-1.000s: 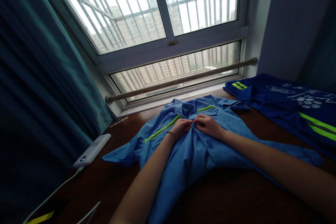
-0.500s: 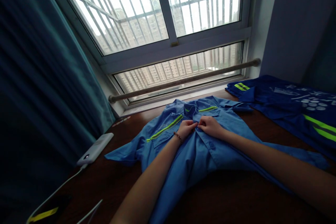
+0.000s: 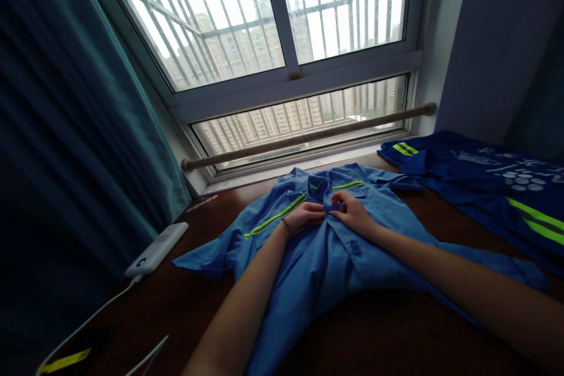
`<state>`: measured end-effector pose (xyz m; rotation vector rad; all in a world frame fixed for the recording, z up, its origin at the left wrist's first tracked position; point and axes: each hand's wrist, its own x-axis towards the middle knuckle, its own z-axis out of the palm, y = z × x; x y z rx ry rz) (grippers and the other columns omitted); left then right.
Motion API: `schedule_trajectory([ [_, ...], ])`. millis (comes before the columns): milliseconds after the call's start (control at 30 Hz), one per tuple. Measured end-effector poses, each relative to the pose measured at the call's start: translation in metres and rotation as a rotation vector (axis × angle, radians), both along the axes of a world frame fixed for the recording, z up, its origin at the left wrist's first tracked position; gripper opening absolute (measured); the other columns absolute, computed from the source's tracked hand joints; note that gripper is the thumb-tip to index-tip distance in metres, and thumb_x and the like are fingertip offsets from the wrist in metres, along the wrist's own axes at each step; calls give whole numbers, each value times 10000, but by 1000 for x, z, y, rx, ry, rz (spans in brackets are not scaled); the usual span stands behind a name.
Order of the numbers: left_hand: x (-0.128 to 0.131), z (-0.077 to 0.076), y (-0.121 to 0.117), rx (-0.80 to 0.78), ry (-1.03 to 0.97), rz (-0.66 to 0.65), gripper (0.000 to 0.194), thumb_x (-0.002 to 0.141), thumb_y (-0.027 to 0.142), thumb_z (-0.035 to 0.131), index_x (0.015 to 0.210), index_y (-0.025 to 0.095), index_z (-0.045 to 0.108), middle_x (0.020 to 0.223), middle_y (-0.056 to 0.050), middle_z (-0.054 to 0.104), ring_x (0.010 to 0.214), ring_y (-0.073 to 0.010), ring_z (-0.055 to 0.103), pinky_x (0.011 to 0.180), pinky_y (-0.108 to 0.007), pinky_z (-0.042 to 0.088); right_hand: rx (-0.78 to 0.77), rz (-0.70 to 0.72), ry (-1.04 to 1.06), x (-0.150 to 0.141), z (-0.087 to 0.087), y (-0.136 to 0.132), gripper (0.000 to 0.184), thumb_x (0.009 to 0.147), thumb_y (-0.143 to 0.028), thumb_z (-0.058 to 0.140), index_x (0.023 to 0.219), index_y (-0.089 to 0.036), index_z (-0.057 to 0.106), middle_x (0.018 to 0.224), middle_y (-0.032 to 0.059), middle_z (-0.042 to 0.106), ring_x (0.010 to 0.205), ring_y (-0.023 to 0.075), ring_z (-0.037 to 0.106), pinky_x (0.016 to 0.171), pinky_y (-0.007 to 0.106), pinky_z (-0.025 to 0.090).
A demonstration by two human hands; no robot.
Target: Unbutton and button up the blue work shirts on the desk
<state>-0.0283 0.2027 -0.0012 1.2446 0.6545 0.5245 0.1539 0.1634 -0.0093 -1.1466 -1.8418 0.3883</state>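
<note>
A light blue work shirt (image 3: 273, 282) with yellow-green reflective stripes lies spread on the dark wooden table, collar toward the window. At the middle of its front opening, my left hand (image 3: 307, 216) pinches the cloth edge, a beaded bracelet on the wrist. Just to the right, my right hand (image 3: 355, 217) has its thumb and forefinger curled around the front placket, a fold of cloth between them. The fingertips of both hands almost meet. Lower on the placket a button (image 3: 355, 247) shows; whether a button lies between my fingers is hidden.
A darker blue garment (image 3: 467, 182) with white print and reflective bands lies at the right. On the left is a white power bank (image 3: 156, 249) with a white cable (image 3: 88, 329), beside a blue curtain (image 3: 110, 129). A rail (image 3: 308, 136) crosses the window behind the table.
My left hand has shifted slightly left along the placket, fingers straighter. My right thumb and forefinger have parted a little, showing cloth between them. The shirt lies nearly the same.
</note>
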Motion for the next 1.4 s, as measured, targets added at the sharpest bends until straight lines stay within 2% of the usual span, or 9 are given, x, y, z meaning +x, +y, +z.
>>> schedule_trajectory([
  [133,4,-2,0,41,50,27,268,579,272,723,747,77,649,650,-34,608,558,-79,527,565,-202,398,158,142,-253,2,7,-7,416,727,-109,514,1110,-268,483,1098,18,507,776,119,541,688,241,423],
  [267,7,-3,3,60,138,70,300,556,306,733,727,74,649,595,-16,594,499,-65,493,517,-201,377,198,161,-397,4,5,-9,227,786,-139,456,966,-226,564,879,24,546,758,130,542,664,229,415],
  [500,-7,5,7,99,153,-57,426,450,146,769,857,111,647,840,-61,633,712,-117,569,659,-224,427,267,-72,-68,10,2,6,134,772,-132,453,780,-178,578,776,33,541,743,148,525,693,258,412],
  [733,-15,42,10,573,536,68,254,505,125,707,753,133,657,648,-21,594,599,-121,516,559,-220,392,187,-280,157,24,3,18,145,749,-165,434,791,-167,573,757,42,560,716,167,524,650,276,414],
  [867,16,62,-26,1004,616,350,156,525,49,657,627,165,636,599,-12,527,622,-146,484,624,-240,367,159,-290,186,26,0,21,135,732,-174,447,773,-166,575,730,36,561,688,160,520,637,273,416],
  [1000,51,65,-68,1133,615,281,78,622,244,662,618,179,618,643,-28,532,628,-161,487,638,-254,343,149,-278,201,25,-1,22,137,726,-167,447,775,-163,574,743,34,562,681,149,522,645,266,420],
  [1167,69,38,-73,968,658,315,237,519,274,732,562,173,521,556,-1,492,559,-142,459,540,-240,304,155,-261,176,21,5,15,159,731,-152,433,797,-169,577,760,26,550,685,141,516,624,255,416],
  [1300,68,22,-54,559,529,305,386,430,209,762,682,168,473,511,56,467,463,-90,421,448,-203,288,175,-253,155,19,22,8,172,733,-136,426,804,-179,576,772,22,563,688,142,516,640,263,416],
  [1400,62,20,-41,266,430,167,343,464,244,750,616,152,457,451,59,453,404,-69,411,403,-190,282,237,-311,120,19,43,-1,178,705,-113,457,816,-180,579,804,38,573,741,165,514,692,294,412],
])
